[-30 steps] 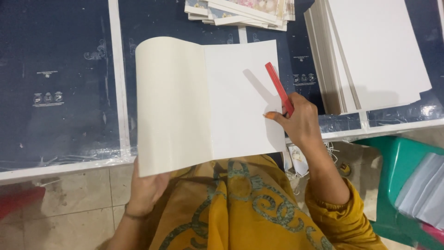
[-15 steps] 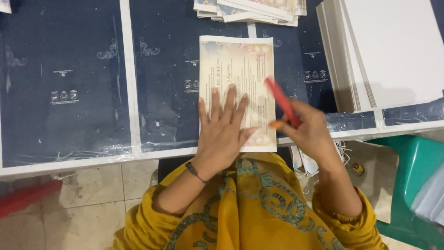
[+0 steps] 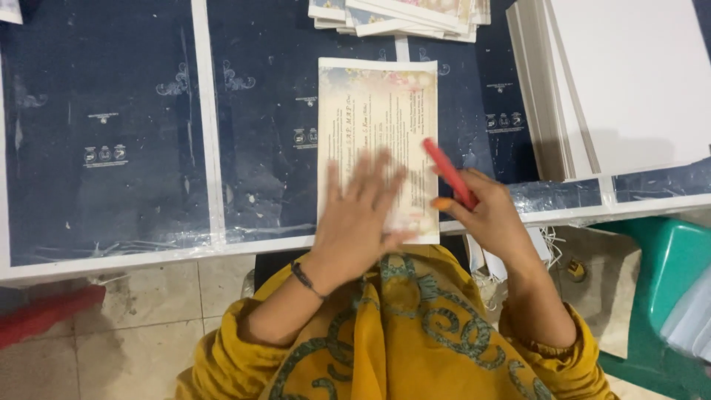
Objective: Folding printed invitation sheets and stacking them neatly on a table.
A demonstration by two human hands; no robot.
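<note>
Your left hand (image 3: 361,218) lies flat, fingers spread, on the printed card (image 3: 378,126) in the middle of the frame, near the table edge (image 3: 148,259). Your right hand (image 3: 485,215) is closed around a red stick (image 3: 449,172) at the card's right edge. Bare dark tabletop stretches left; a white sheet stack (image 3: 615,81) sits upper right.

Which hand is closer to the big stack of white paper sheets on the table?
Right. The right hand, holding a red stick, sits just left of the white paper stack. The left hand lies flat on the printed card, farther away.
</note>
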